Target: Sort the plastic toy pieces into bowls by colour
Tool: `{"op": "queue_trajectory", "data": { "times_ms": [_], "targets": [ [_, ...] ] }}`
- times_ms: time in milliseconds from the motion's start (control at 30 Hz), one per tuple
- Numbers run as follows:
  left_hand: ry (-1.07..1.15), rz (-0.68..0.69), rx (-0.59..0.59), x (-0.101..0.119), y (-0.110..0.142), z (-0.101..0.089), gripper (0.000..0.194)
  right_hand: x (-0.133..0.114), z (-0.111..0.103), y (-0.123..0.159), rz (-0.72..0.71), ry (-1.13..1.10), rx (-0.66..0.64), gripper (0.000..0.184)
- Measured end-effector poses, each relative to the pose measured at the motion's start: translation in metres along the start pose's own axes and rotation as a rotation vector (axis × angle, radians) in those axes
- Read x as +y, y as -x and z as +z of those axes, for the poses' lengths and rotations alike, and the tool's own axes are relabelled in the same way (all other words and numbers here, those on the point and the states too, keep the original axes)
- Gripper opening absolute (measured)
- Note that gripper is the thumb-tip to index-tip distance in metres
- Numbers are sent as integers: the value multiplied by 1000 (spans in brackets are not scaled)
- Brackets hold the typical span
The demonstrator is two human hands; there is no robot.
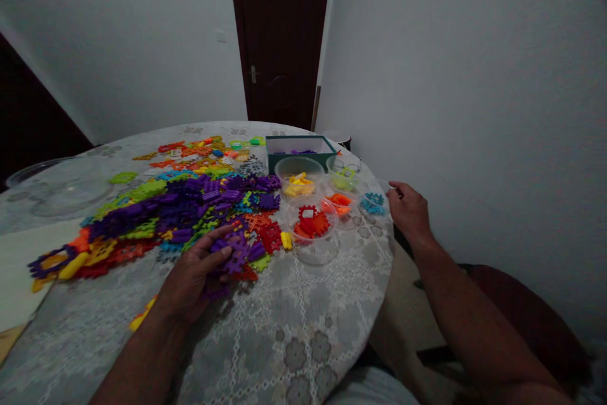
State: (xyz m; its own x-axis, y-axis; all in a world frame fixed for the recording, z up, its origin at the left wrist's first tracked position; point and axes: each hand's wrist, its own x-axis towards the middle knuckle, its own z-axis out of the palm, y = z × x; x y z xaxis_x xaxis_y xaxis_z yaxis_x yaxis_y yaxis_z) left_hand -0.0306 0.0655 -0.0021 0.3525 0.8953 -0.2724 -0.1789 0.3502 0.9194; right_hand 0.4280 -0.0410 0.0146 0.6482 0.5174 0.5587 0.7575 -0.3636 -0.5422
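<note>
My left hand (194,275) is closed around several purple interlocking toy pieces (234,253), thumb on top, at the near edge of a colourful pile. Fingers curled, my right hand (408,208) pinches the rim of a clear plastic bowl with blue pieces (372,203) at the table's right edge. The exact fingertip contact there is hard to see. Left of that bowl are a clear bowl with orange pieces (339,203) and a larger one with red pieces (312,223). A loose yellow piece (286,241) lies between the red pieces' bowl and the pile.
A mixed heap of purple, green, orange and red pieces (190,203) spreads across the round table (265,342). Behind stand a bowl of yellow pieces (300,184), a bowl of lime pieces (345,176) and a green-edged box (275,162). A dark red chair (512,304) is at right.
</note>
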Motion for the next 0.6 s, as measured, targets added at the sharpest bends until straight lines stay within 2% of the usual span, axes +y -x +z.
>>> {"op": "queue_trajectory", "data": {
  "times_ms": [100,300,467,600],
  "targets": [
    [28,16,28,1,1,4,74,-27,-3,23,-91,-125,-37,41],
    [54,14,26,3,8,11,68,-97,-9,80,-325,-307,-235,28],
    [84,47,2,-3,6,7,64,-146,-6,117,-507,-494,-569,25],
    [75,81,-21,-7,5,5,63,-181,9,139,-687,-591,-843,39]
  ]
}}
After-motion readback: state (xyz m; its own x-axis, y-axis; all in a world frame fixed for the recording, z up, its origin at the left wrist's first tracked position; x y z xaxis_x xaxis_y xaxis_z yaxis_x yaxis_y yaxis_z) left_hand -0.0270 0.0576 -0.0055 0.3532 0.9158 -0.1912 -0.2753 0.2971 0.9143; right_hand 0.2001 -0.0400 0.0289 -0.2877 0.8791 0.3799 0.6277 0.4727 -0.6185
